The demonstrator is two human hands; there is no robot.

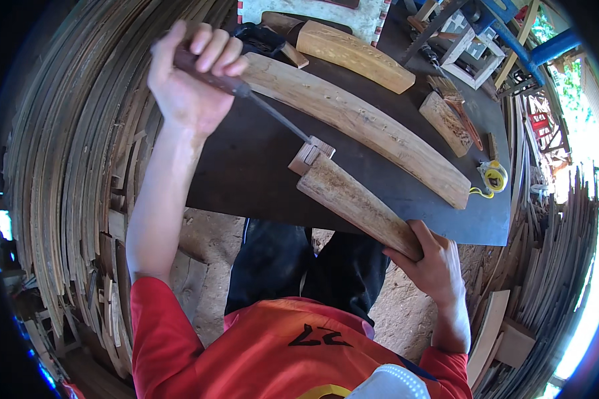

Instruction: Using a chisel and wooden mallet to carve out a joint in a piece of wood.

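Note:
My left hand (196,76), raised at upper left, is closed round the dark wooden handle of a long metal tool (276,116), seemingly a chisel. The tool's tip reaches down to a notched block-like end (299,161) of a short wooden piece (353,203); whether it touches or sits inside the notch is hard to tell. My right hand (429,263) grips the lower right end of this piece, which lies angled over the front edge of the dark worktable (239,173). A long curved plank (373,133) lies just behind the piece.
Further back lie a thick timber (353,56), a small block (446,123), a brush (454,93), a wooden frame (466,60) and a blue metal tool (549,50). A yellow tape measure (494,176) sits at the right edge. Stacked wood strips (66,166) line both sides.

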